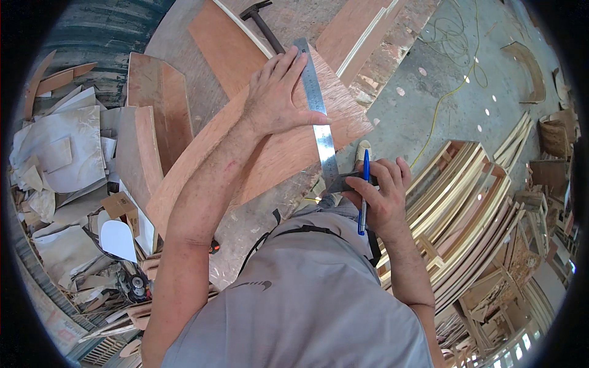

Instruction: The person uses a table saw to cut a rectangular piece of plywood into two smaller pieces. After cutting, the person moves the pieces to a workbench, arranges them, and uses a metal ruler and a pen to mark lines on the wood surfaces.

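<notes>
A plywood board [279, 161] with a curved edge lies across the worktable. Over its right end runs the steel blade of a try square [323, 142], slightly slanted. My left hand [275, 98] lies flat with its fingers stretched out, thumb across the blade and fingertips at its far end. By the board's near edge, my right hand [388, 195] is closed around the square's dark stock [351, 181]. A blue pen [363, 211] stands out from between the fingers of that same hand. Its palm side is hidden.
A hammer [264, 27] lies beyond my left hand, beside more plywood pieces [224, 46]. Curved wooden frames [454, 196] are stacked on the floor at right. Offcuts and sheets [64, 147] pile up at left. A yellow cord [443, 113] crosses the floor.
</notes>
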The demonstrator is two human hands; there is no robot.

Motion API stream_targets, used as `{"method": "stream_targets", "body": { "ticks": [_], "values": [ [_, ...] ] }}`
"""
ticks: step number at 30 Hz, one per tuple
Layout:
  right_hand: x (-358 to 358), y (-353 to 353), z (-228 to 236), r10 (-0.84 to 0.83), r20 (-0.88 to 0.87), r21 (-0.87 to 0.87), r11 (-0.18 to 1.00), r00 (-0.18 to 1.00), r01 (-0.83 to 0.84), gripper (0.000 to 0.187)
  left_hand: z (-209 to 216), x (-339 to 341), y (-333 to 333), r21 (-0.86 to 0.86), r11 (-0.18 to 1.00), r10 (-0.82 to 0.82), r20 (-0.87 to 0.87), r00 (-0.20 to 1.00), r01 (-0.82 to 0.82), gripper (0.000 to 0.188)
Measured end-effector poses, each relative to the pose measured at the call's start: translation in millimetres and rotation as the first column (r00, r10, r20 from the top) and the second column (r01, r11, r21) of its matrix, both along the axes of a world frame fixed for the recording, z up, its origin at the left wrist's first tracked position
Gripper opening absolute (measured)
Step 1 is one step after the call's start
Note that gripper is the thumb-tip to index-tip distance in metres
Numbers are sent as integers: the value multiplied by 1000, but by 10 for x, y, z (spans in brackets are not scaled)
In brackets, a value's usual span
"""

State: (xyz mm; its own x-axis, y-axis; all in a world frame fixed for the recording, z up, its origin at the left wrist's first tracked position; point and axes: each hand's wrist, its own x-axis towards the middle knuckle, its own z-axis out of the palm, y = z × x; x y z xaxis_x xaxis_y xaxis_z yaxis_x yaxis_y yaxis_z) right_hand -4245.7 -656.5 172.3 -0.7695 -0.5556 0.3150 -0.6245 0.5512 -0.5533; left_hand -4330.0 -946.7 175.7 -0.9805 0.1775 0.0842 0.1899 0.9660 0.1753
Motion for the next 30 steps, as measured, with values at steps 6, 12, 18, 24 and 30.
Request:
{"method": "stream_targets", "body": {
  "ticks": [6, 12, 18, 24, 30],
  "values": [
    [-17, 10, 4, 7, 9, 0, 1000, 1000, -7, 38, 9, -13, 2, 4, 1000, 13, 34, 999, -13, 130],
    [-12, 15, 4, 4, 13, -24, 1000, 1000, -3, 39, 10, 0, -6, -1, 1000, 4, 45, 999, -4, 131],
    [-28, 1, 16, -7, 21, -17, 1000, 1000, 8, 38, 100, -8, 25, 45, 999, 1, 57, 998, -3, 129],
    [-49, 20, 18, -1, 26, -7, 1000, 1000, 1, 36, 72, -13, 8, 66, 998, -13, 53, 999, 9, 128],
    [-59, 28, -5, 7, 40, -29, 1000, 999, -6, 33, 92, -28, 10, 75, 997, -19, 56, 998, 15, 130]
  ]
}}
